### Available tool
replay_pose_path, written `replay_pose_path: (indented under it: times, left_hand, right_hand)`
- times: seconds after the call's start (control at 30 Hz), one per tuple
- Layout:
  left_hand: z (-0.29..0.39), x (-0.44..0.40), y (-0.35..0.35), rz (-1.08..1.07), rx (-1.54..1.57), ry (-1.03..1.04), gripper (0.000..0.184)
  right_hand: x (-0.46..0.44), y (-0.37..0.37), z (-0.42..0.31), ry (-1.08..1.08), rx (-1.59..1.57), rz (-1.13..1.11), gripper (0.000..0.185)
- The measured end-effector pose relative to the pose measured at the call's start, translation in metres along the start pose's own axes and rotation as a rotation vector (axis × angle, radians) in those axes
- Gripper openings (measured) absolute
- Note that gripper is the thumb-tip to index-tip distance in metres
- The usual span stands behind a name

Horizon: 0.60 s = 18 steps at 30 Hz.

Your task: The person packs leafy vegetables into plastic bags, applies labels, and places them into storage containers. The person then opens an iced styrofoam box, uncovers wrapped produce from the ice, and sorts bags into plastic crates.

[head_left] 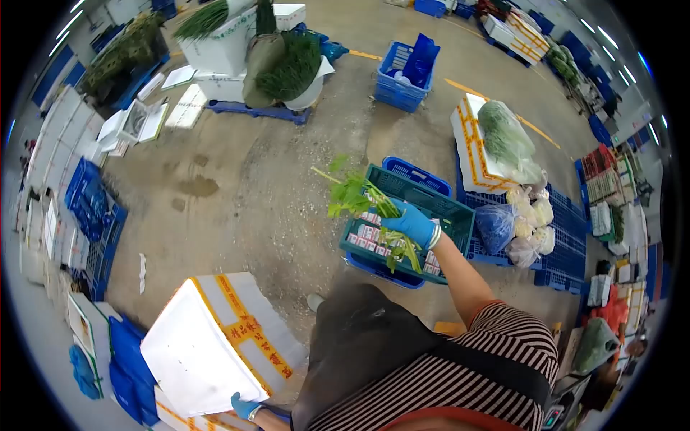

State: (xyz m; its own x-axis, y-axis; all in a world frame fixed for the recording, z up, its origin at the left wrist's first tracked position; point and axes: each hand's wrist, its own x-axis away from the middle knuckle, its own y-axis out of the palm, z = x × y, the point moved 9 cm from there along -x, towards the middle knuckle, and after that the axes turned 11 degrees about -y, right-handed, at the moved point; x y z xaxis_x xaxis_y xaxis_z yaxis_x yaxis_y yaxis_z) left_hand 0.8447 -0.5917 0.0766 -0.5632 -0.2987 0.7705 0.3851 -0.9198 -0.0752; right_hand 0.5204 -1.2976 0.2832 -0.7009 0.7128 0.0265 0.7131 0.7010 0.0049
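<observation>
One bunch of leafy celery (374, 200) is gripped in the right hand (413, 223), fingers closed around the stalks – probably to spare the leaves, which poke out toward 10 o'clock from the fist. It's over a green crate (420, 191) of small red-and-white packs (369, 233), which seems to sit crosswise on a blue crate (435, 182), I guess to keep it off the floor. At 7–8 o'clock, the left hand (246, 406) touches the bottom edge of a taped white foam box (208, 352) – maybe steadying it, can't tell how tightly. Bagged greens (507, 136) top another foam box (467, 154) around 1–2 o'clock, likely to avoid squashing.
</observation>
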Motion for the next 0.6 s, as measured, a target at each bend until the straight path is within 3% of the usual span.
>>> replay_pose_path:
  times: [0.07,0.17,0.37,0.43,0.5,0.6]
  left_hand:
    - [0.028,-0.017,0.049,-0.027,-0.035,-0.013,0.057]
    - [0.042,-0.033,0.137,-0.269,0.091,-0.203,0.066]
    - [0.065,-0.008,0.269,-0.331,0.097,-0.254,0.067]
    - [0.068,-0.002,0.312,-0.380,0.103,-0.240,0.066]
    - [0.068,-0.010,0.353,-0.471,0.078,-0.269,0.064]
    - [0.066,-0.013,0.411,-0.355,0.004,-0.203,0.061]
  right_hand:
    - [-0.019,0.006,0.008,0.052,0.039,0.021,0.048]
    - [-0.049,-0.001,0.045,0.073,-0.065,0.104,0.043]
    - [-0.159,-0.066,0.106,0.212,0.067,0.224,0.037]
    - [-0.214,-0.145,0.177,0.287,0.197,0.225,0.034]
    - [-0.284,-0.210,0.135,0.260,0.603,0.184,0.035]
    - [-0.395,-0.380,0.123,0.286,0.665,0.454,0.033]
